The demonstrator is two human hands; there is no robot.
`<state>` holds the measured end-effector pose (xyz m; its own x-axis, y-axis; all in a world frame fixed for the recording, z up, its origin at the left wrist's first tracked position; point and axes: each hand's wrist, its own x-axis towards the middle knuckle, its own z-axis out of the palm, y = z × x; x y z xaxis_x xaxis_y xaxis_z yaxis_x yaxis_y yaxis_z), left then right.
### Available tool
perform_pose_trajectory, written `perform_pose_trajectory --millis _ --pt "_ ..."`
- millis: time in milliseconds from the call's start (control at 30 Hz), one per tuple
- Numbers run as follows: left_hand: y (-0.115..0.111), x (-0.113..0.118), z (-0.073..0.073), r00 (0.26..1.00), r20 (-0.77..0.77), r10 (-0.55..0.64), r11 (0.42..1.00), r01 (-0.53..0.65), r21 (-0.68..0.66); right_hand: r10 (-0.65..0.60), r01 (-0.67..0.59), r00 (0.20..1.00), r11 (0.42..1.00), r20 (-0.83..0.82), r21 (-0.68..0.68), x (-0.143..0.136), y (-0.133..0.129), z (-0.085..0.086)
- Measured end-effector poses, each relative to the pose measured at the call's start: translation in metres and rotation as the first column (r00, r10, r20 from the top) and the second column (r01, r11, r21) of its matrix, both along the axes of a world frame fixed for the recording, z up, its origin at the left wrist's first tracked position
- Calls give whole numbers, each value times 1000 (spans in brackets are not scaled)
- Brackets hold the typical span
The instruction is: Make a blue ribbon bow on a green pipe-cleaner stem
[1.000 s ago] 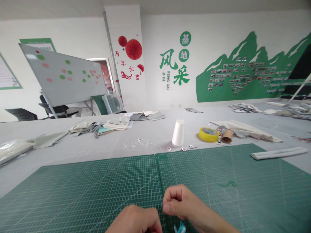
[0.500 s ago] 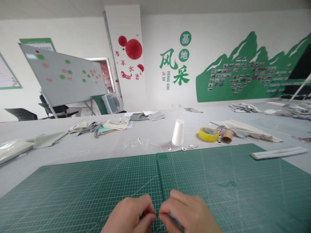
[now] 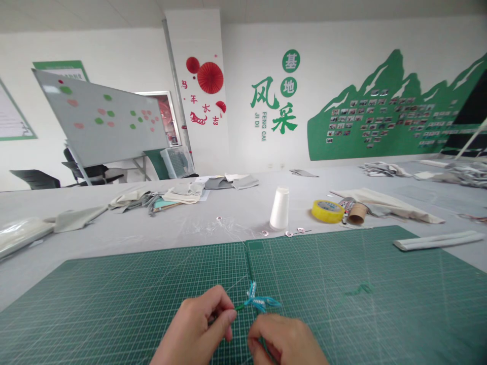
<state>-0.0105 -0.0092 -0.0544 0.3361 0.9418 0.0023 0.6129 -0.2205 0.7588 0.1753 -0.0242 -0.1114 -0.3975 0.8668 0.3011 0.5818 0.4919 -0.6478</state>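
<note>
Both hands work low over the green mat (image 3: 152, 294). The left hand (image 3: 198, 327) has thumb and forefinger pinched on the green stem of a small blue bead figure (image 3: 255, 301) — the figure sticks up just above and between the two hands, over the seam of the mat. The right hand (image 3: 285, 342) is curled, fingertips together near the stem's lower end; whether it grips the stem cannot be told. Further back on the table stand a white cone (image 3: 279, 209) and a yellow tape roll (image 3: 327, 211) — well apart from the hands
</note>
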Motion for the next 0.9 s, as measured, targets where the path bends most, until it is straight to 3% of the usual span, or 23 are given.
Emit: perform_pose_trajectory --millis 133,233,567,767,900 --pt "-1 0 0 999 32 -6 1000 6 -5 -53 -28 967 950 -251 -310 -2 8 4" --pt "-2 0 0 999 43 -21 1000 22 -7 -84 -100 920 894 -382 -437 -2 13 5" --pt "-4 0 -2 992 104 -64 997 69 -39 -148 -245 835 762 -530 -599 6 17 4" --pt "-5 1 -8 981 113 -156 983 165 -81 -245 -256 772 725 -586 -640 6 17 10" --pt "-5 1 -12 968 92 -235 965 244 -101 -222 -282 787 701 -576 -655 12 24 10"
